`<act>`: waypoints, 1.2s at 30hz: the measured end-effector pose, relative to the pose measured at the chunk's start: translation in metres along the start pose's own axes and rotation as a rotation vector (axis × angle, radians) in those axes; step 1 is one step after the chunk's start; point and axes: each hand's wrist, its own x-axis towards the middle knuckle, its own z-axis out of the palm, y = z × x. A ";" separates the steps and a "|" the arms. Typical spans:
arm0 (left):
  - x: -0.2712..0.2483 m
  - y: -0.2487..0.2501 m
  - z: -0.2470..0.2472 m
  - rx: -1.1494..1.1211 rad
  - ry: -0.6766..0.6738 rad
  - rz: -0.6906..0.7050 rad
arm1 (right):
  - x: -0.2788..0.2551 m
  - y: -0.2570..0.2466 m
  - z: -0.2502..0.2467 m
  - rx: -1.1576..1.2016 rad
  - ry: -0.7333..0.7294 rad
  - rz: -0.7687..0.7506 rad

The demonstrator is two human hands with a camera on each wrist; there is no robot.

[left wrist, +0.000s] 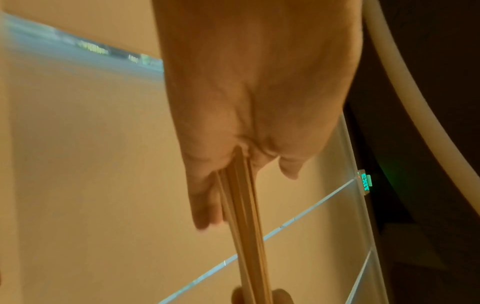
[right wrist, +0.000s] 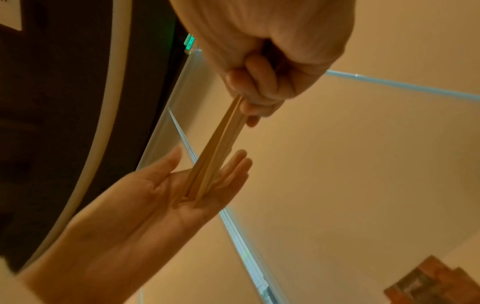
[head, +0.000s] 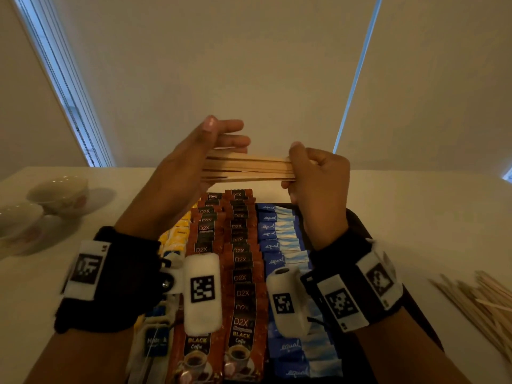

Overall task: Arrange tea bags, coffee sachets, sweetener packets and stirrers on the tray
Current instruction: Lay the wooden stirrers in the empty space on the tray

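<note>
A bundle of wooden stirrers point(head: 248, 169) point(left wrist: 245, 226) point(right wrist: 217, 152) is held level in the air above the dark tray point(head: 360, 223). My right hand point(head: 313, 173) point(right wrist: 257, 86) grips its right end with curled fingers. My left hand point(head: 210, 151) point(right wrist: 197, 185) is flat with straight fingers, and the bundle's left end butts against its palm. On the tray lie rows of brown D2X coffee sachets point(head: 241, 273), blue Equal sweetener packets point(head: 279, 245), yellow packets point(head: 178, 231) and tea bags point(head: 155, 339).
A loose pile of wooden stirrers point(head: 482, 306) lies on the white table point(head: 429, 206) to the right of the tray. Two teacups point(head: 59, 194) on saucers stand at the far left. Roller blinds hang behind the table.
</note>
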 end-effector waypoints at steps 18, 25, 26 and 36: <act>-0.004 0.011 -0.009 0.104 0.033 -0.277 | -0.019 -0.004 0.012 -0.039 0.055 -0.338; -0.008 0.020 -0.018 0.156 -0.239 -0.433 | -0.017 -0.006 0.007 0.047 -0.013 -0.359; -0.007 0.019 -0.016 0.181 -0.232 -0.460 | -0.015 -0.006 0.006 0.056 -0.032 -0.370; -0.006 0.022 -0.009 0.502 0.018 -0.400 | 0.003 -0.031 -0.024 -0.674 -0.590 -0.223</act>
